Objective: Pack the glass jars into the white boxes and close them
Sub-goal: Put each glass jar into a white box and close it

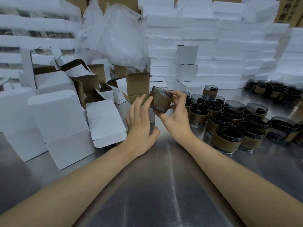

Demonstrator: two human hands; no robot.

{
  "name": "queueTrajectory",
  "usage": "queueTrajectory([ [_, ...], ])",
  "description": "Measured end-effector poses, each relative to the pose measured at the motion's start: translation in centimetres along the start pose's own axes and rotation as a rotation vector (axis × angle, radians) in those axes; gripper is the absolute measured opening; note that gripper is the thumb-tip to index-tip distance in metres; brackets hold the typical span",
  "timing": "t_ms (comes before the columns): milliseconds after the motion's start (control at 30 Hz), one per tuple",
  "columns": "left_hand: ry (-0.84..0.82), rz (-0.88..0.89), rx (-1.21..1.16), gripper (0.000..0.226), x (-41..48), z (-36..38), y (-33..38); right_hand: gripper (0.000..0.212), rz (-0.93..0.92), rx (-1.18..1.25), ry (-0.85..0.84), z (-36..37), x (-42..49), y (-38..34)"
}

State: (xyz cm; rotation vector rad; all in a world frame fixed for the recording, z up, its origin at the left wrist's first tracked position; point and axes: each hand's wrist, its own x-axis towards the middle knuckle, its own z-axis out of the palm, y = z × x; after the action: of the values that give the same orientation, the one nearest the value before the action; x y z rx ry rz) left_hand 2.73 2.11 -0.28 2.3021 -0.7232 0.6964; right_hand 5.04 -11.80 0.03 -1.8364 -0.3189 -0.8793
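My right hand grips a dark glass jar with a brown paper band, tilted, above the metal table. My left hand is beside it with fingers straight, fingertips touching the jar's left side. Just behind the hands stands an open white box with its brown inside and raised lid flap showing; its lower part is hidden by my left hand. Several more banded glass jars stand upright in a cluster to the right.
Open and folded white boxes crowd the table's left side. Closed white boxes and foam stacks form a wall behind. A clear plastic bag sits at the back. A second group of dark jars is far right. Bare steel table lies near me.
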Motion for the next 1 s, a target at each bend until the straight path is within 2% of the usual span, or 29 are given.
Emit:
queueTrajectory([
  [233, 0.010, -0.087, -0.096, 0.096, -0.08, 0.22, -0.06, 0.062, 0.079, 0.031, -0.098, 0.01, -0.20, -0.19],
  [433, 0.029, 0.003, -0.053, 0.085, 0.03, -0.31, 0.21, 0.064, 0.049, -0.056, -0.039, -0.14, 0.20, -0.10],
  [633, -0.023, 0.064, 0.018, 0.077, -0.08, -0.24, 0.27, 0.043, 0.147, -0.006, -0.063, -0.17, 0.34, 0.23],
  [1000, -0.056, 0.005, -0.037, 0.084, -0.06, 0.08, -0.16, 0.088, 0.140, -0.008, -0.132, -0.34, 0.01, -0.23],
])
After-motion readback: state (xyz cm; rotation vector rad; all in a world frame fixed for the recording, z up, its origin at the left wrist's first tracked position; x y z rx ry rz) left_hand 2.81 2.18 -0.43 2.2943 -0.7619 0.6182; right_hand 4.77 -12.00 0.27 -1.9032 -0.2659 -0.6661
